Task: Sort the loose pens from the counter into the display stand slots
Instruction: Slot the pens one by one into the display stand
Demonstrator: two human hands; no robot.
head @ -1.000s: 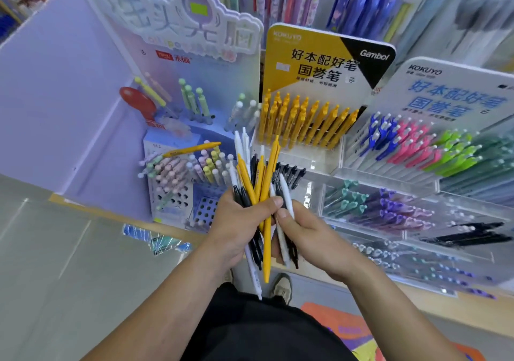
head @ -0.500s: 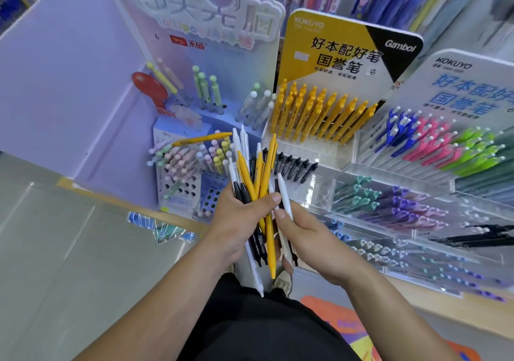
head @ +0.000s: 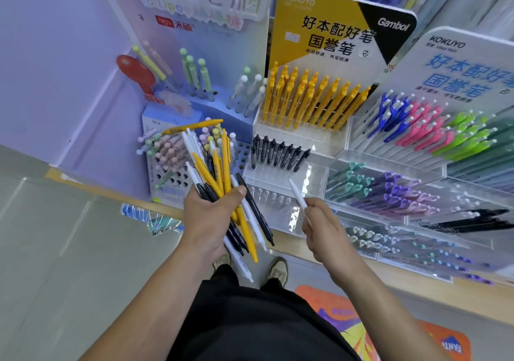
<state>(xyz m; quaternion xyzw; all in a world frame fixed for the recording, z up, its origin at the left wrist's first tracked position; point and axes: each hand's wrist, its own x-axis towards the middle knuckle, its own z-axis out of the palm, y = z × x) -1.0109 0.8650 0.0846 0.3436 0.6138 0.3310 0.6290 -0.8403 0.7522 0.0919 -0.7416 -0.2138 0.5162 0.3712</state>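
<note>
Your view bright and even, white glare on the clear acrylic display stand (head: 317, 171), edges bowed, upper right of the frame blurred.

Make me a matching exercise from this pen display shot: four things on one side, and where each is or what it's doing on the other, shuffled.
1 left hand
2 right hand
3 yellow stand pens
4 black stand pens

A row on the clear tier below the yellow ones
B grips a mixed bundle of pens
C stand under the yellow sign
D pinches one white pen

Pairs: 1-B, 2-D, 3-C, 4-A
</note>
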